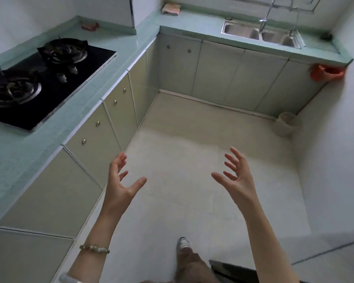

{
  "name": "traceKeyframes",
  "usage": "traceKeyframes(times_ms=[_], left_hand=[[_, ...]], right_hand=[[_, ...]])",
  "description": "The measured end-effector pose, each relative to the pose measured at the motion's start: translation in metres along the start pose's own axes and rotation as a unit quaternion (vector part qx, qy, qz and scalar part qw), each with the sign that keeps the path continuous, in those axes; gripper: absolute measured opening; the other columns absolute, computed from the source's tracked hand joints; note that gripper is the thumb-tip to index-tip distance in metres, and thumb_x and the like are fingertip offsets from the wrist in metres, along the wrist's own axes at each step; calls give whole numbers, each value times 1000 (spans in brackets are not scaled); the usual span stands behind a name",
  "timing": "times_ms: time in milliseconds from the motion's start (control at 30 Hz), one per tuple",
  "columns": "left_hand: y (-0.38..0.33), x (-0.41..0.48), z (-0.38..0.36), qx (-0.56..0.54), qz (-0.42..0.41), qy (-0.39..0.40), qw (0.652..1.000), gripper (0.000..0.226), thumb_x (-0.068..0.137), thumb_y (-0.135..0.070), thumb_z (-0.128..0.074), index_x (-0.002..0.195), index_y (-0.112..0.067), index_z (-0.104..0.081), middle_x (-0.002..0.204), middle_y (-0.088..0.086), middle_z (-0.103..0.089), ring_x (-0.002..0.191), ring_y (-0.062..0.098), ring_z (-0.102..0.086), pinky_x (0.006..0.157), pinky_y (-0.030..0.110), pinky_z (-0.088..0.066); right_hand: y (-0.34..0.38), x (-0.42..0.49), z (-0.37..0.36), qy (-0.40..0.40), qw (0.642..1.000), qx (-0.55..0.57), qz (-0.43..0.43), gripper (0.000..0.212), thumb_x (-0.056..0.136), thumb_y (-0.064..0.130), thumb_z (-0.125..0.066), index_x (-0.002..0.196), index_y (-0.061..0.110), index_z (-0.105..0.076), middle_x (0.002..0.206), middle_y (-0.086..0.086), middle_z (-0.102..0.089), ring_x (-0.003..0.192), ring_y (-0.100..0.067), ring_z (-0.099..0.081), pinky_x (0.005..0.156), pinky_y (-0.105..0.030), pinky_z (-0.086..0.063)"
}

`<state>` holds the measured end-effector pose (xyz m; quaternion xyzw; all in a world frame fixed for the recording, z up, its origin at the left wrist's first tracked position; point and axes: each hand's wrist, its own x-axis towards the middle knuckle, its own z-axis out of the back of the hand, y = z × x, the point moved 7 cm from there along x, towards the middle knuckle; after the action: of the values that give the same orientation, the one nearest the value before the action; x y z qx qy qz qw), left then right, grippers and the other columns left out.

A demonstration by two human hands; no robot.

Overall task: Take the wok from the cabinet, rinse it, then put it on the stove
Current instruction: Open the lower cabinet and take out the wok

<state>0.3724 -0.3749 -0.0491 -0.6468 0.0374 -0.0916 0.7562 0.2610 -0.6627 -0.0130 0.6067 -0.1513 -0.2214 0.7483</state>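
Note:
No wok is in view; all cabinet doors under the green counter are closed. The black two-burner stove sits on the left counter with bare burners. A steel double sink with a tall faucet is at the far right counter. My left hand and my right hand are raised over the floor in front of me, palms facing each other, fingers spread, holding nothing. The left hand hovers close to the left cabinet row.
A pale bin stands on the floor in the far right corner. An orange bag hangs from the counter end. Folded cloths lie on the back counter. My foot is on the tiled floor.

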Motion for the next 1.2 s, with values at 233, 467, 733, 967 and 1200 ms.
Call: traceKeyframes(times_ms=[233, 467, 733, 967, 1200], left_hand=[[-16, 26, 1, 2, 16, -132, 991, 83, 61, -37, -74, 132, -40, -32, 142, -13, -40, 133, -2, -36, 109, 29, -33], [-10, -32, 73, 20, 49, -324, 944, 80, 60, -41, -73, 129, -47, -33, 136, -26, -39, 132, -3, -37, 107, 27, -33], [-1, -108, 134, 34, 97, -467, 878, 90, 56, -41, -73, 136, -30, -34, 140, -8, -42, 131, 1, -38, 107, 26, -34], [0, -138, 184, 32, 97, -507, 856, 79, 57, -42, -72, 128, -41, -35, 139, -11, -43, 125, -11, -40, 105, 24, -35], [12, -146, 221, 31, 122, -509, 852, 85, 59, -43, -72, 133, -35, -33, 142, -7, -41, 127, -10, -39, 104, 21, -34]], right_hand=[[12, 99, -36, 149, 989, 9, 16, 77, 75, 6, -77, 135, 36, -38, 134, 3, -50, 121, -10, -50, 100, -36, -44], [33, 119, -151, 355, 933, 11, 52, 75, 74, 4, -77, 123, 48, -40, 132, 6, -51, 119, -7, -51, 98, -32, -44], [47, 80, -273, 489, 870, 8, 67, 76, 73, 1, -76, 117, 52, -40, 127, 12, -51, 117, -3, -51, 99, -33, -43], [69, 35, -340, 527, 845, 8, 95, 77, 73, -1, -76, 122, 47, -40, 129, 6, -51, 118, -8, -51, 96, -30, -43], [79, 7, -384, 552, 827, -15, 105, 78, 73, 5, -78, 131, 39, -38, 133, 5, -51, 120, -8, -50, 101, -34, -42]])
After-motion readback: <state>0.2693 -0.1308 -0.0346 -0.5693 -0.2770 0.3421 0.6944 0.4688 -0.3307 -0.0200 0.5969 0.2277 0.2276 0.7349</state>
